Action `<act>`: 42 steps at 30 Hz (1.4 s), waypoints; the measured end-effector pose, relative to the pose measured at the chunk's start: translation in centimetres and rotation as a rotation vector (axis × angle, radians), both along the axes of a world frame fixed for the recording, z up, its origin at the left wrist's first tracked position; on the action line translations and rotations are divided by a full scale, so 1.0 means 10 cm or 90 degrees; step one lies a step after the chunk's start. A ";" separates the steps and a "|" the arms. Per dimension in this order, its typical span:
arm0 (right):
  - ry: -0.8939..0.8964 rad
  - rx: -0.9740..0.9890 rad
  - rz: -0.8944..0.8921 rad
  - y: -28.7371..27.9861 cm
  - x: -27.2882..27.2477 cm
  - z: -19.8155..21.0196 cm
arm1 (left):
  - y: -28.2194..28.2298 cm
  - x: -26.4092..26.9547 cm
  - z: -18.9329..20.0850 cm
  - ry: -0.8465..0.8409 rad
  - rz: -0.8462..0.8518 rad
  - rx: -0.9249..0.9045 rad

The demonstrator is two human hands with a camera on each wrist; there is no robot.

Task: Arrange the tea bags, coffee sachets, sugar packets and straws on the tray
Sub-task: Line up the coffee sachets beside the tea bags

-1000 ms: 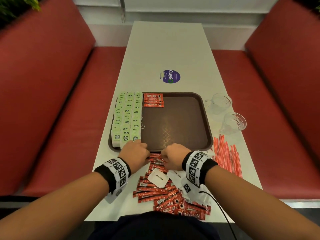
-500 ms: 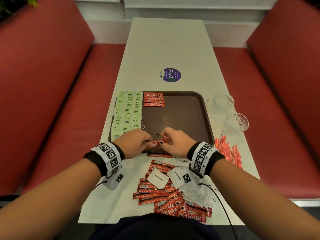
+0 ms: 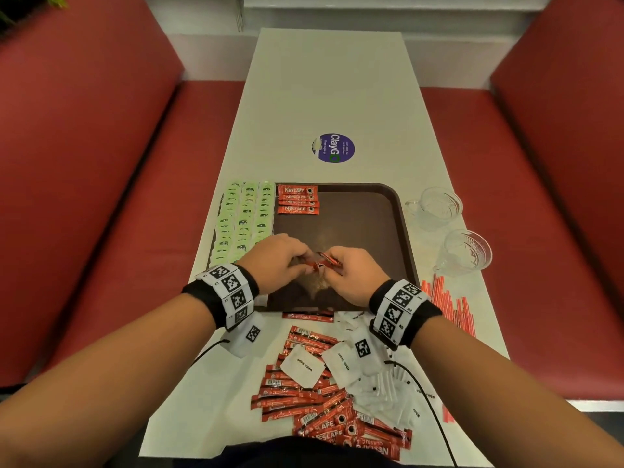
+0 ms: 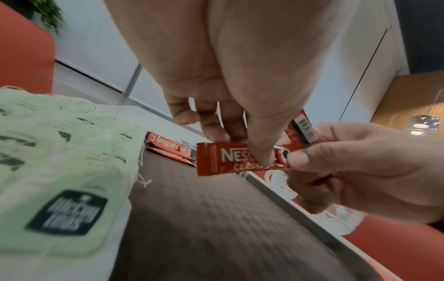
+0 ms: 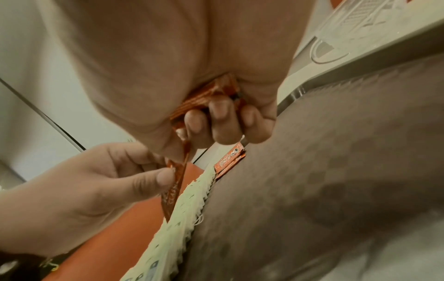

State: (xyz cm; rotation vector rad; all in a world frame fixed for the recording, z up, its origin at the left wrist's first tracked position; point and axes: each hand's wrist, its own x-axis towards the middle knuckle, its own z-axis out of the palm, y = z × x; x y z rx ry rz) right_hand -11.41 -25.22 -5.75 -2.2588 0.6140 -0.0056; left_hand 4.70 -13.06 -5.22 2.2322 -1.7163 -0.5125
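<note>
A brown tray [image 3: 371, 224] lies on the white table. Green tea bags [image 3: 243, 224] fill its left side in rows, and a few red coffee sachets [image 3: 297, 199] lie at its far edge beside them. Both hands hover over the tray's near half. My left hand [image 3: 280, 261] pinches one coffee sachet [image 4: 216, 159] between thumb and fingers. My right hand [image 3: 354, 275] grips a small bundle of sachets [image 5: 206, 98] in its curled fingers, and its thumb touches the same single sachet. Loose sachets [image 3: 314, 393], white sugar packets [image 3: 304, 366] and red straws [image 3: 449, 305] lie on the table near me.
Two clear glass cups [image 3: 435, 206] [image 3: 467, 251] stand right of the tray. A purple round sticker [image 3: 333, 148] is on the table beyond it. Red benches [image 3: 101, 197] flank the table on both sides.
Both hands rose from the sachet pile at the tray's near edge and moved forward over the tray, carrying coffee sachets; the left hand now pinches one out of the right hand's bundle.
</note>
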 end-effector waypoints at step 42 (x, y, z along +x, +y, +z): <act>0.059 -0.034 -0.056 -0.52 0.13 -0.08 | -0.88 0.26 -0.08 0.005 -0.114 0.034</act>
